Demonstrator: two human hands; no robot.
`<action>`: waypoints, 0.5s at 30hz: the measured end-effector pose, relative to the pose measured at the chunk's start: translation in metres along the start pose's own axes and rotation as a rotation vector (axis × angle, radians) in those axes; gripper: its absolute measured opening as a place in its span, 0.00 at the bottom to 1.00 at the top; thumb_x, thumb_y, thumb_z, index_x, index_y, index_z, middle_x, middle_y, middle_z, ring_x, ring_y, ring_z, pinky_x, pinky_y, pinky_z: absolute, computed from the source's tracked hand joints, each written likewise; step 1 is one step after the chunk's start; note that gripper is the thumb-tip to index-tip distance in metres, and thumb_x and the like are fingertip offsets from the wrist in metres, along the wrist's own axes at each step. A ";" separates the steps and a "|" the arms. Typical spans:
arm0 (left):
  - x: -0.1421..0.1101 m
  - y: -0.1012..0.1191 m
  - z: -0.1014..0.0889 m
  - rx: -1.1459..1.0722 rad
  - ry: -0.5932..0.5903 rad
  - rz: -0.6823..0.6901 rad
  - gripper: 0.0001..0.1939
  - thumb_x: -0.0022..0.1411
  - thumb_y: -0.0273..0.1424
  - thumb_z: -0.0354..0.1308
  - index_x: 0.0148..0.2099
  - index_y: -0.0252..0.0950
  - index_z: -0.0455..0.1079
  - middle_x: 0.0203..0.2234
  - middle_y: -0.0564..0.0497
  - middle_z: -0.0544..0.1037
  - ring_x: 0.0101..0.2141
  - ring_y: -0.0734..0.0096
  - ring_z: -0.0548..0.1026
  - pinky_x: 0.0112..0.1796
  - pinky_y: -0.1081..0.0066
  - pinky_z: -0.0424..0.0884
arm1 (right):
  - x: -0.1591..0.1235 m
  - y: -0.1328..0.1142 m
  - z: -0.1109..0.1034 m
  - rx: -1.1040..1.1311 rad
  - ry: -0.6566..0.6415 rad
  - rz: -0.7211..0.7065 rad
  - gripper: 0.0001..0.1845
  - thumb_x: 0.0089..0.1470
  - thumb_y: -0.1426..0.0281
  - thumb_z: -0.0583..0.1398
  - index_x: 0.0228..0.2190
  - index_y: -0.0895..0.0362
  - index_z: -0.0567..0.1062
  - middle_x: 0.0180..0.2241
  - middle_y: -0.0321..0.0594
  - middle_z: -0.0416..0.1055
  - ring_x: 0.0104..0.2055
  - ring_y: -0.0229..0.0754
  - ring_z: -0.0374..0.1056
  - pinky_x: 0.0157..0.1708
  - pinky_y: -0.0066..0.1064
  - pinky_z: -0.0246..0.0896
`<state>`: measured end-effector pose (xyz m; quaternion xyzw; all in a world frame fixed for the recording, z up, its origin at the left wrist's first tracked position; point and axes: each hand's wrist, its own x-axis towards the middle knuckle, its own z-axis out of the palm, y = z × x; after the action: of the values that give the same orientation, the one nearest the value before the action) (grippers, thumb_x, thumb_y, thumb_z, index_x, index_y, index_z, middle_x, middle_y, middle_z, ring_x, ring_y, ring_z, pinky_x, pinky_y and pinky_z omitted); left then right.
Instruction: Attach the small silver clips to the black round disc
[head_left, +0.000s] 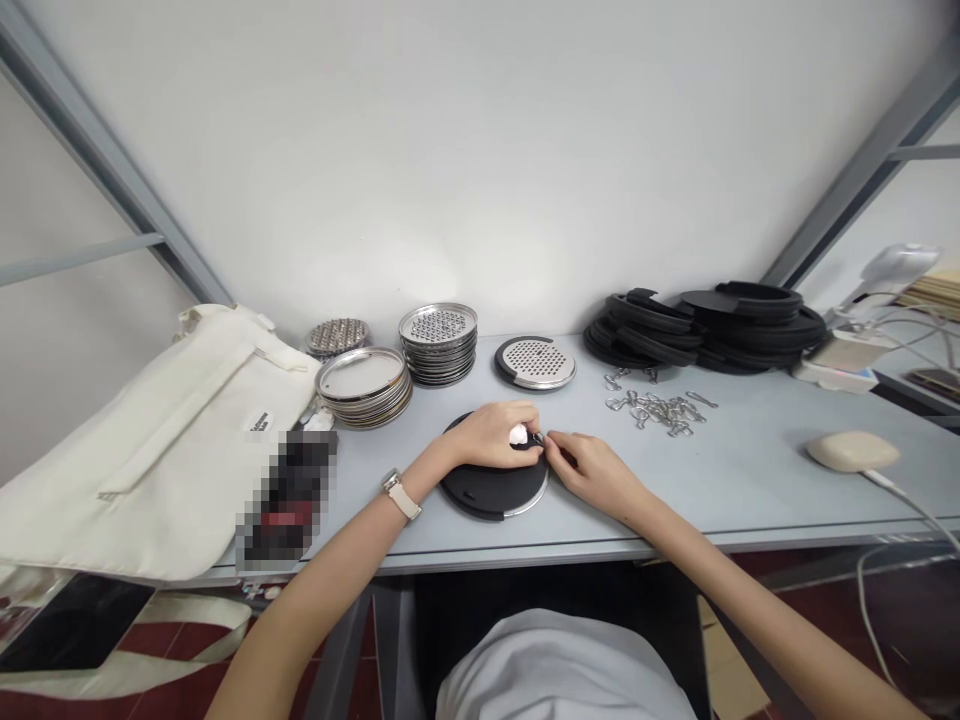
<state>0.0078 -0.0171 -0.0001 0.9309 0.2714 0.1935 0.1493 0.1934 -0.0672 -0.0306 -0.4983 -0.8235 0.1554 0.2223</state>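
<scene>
Near front edge of table point(750, 470), black disc point(499, 485) lies flat; L hand point(495, 435) over its top, grip partly hidden, can't tell if clamped; R hand point(592, 472) pinched on small clip point(538, 438) at disc's R side; loose clips point(664, 410) back-R; holed disc point(538, 360) behind; metal stacks point(439, 352) back-L.

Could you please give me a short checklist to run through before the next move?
1. Left hand on the black disc: ok.
2. Right hand at the small metal piece by the disc's rim: ok.
3. Small metal piece fastened to the disc: cannot tell; fingers crowd it.
4. Black disc fully on the tabletop: ok.
5. Loose metal clips within reach: ok, probably.
6. Cream bag apart from the disc: ok.
</scene>
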 end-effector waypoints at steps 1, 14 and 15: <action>0.000 0.000 0.000 -0.001 -0.003 -0.002 0.07 0.53 0.32 0.55 0.32 0.36 0.61 0.28 0.53 0.70 0.29 0.73 0.67 0.33 0.74 0.63 | 0.000 0.000 0.000 0.004 0.003 0.002 0.15 0.60 0.66 0.45 0.22 0.54 0.59 0.20 0.35 0.64 0.23 0.37 0.60 0.25 0.27 0.47; 0.001 0.001 0.000 0.002 -0.008 -0.015 0.06 0.55 0.32 0.54 0.33 0.35 0.63 0.29 0.53 0.71 0.31 0.73 0.68 0.33 0.73 0.63 | -0.001 -0.002 -0.002 0.037 0.053 0.020 0.17 0.60 0.65 0.45 0.21 0.54 0.60 0.19 0.35 0.64 0.20 0.36 0.58 0.23 0.27 0.47; 0.001 0.001 0.000 0.006 -0.009 -0.016 0.05 0.55 0.32 0.54 0.33 0.35 0.63 0.29 0.53 0.71 0.31 0.72 0.68 0.33 0.73 0.63 | -0.001 -0.002 -0.002 0.037 0.056 0.021 0.17 0.60 0.65 0.45 0.21 0.54 0.60 0.19 0.35 0.65 0.20 0.36 0.58 0.23 0.27 0.47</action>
<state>0.0086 -0.0174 0.0005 0.9301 0.2786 0.1871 0.1494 0.1934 -0.0688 -0.0280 -0.5067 -0.8087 0.1590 0.2529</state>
